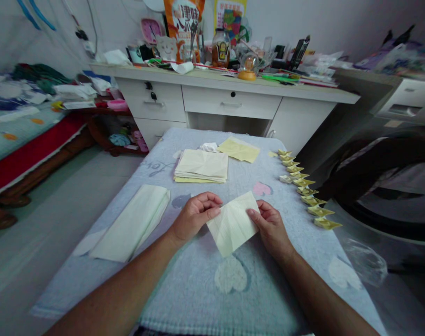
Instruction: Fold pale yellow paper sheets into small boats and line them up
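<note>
Together, the left hand (pixel 197 212) and right hand (pixel 271 225) pinch one creased paper sheet (pixel 233 227).

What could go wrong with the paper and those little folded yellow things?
The creased sheet could tear or wrinkle if the left hand and right hand pull apart, because both pinch it.

The folded paper shapes stand in a row near the right edge of the covered table, so a bump might knock some off.

The paper stack looks loose and uneven, so a nudge might slide it apart.
</note>
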### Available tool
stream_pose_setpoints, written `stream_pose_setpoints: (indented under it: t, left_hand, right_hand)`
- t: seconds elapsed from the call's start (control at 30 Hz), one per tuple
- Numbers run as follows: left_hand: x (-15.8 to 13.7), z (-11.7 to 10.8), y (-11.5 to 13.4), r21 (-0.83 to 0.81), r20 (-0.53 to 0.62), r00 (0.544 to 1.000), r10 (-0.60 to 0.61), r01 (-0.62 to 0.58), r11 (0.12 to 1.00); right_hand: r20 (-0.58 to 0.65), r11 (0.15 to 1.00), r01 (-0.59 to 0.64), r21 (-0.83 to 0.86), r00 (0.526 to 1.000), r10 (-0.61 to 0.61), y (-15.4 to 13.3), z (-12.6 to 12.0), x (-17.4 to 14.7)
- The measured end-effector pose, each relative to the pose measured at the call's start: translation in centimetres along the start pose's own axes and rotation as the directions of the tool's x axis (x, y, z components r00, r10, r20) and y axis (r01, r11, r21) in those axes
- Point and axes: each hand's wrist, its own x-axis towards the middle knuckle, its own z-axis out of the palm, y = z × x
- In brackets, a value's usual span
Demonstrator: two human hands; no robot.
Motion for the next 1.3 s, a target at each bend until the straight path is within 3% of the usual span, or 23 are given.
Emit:
stream_pose_setpoints:
  t: [0.17,0.23,0.33,0.43,0.6,0.77,0.83,0.9,0.97,1.03,1.17,1.3]
  left_hand:
    - [0.2,0.1,-0.2,0.034,0.088,0.995,0.053,-0.056,0.998]
    - [0.3,0.2,-0.4,0.077,0.094,0.995,0.017,-0.024,0.997]
    - [0.4,0.3,-0.7,0.060,0.051,0.997,-0.051,0.048,0.997]
    - [0.5,0.4,-0.9,-0.042,-0.011,0.999,-0.040,0.040,0.998]
    - [0.8,0.6,-1.1,-0.066,-0.026,0.999,-0.023,0.021,0.998]
    - [1.1,0.5,-0.9,0.011,-0.063,0.998,-0.031,0.031,0.999]
    - [1.2,0.5,-1.0,0.017,-0.070,0.997,-0.042,0.043,0.999]
    - [1.2,0.4,-1.1,0.030,-0.083,0.995,-0.054,0.057,0.998]
    - [1.2,0.4,-1.3,0.046,-0.101,0.993,-0.066,0.071,0.996]
    - [1.1,0.5,-1.3,0.053,-0.123,0.990,-0.074,0.081,0.995]
    - [1.0,0.6,-1.0,0.021,-0.162,0.984,-0.070,0.075,0.997]
    - [1.0,0.3,-1.1,-0.014,-0.219,0.975,-0.044,0.042,0.999]
  right_hand:
    - [0.073,0.999,-0.015,-0.033,0.997,0.017,0.2,0.1,-0.1]
    - [0.095,0.999,-0.014,-0.037,0.995,0.017,0.0,0.2,-0.2]
    - [0.089,0.999,0.022,-0.024,0.996,-0.019,-0.3,0.4,-0.3]
    - [0.076,0.998,0.064,-0.014,0.995,-0.062,-0.5,0.5,-0.3]
    - [0.122,1.000,0.014,0.003,0.992,-0.014,-0.2,0.5,0.0]
    - [0.150,0.995,0.028,-0.099,0.989,-0.013,0.3,0.3,0.1]
    - [0.130,0.972,0.091,-0.217,0.989,-0.064,0.4,0.1,0.1]
    - [0.074,0.881,0.230,-0.413,0.973,-0.220,0.4,-0.2,0.0]
    - [0.074,0.687,0.373,-0.623,0.903,-0.424,0.2,-0.5,-0.2]
    - [0.165,0.490,0.458,-0.742,0.833,-0.528,-0.1,-0.6,-0.6]
    - [0.325,0.323,0.500,-0.804,0.823,-0.466,-0.4,-0.4,-1.3]
    - [0.401,0.172,0.515,-0.839,0.801,-0.445,0.3,-0.2,-1.3]
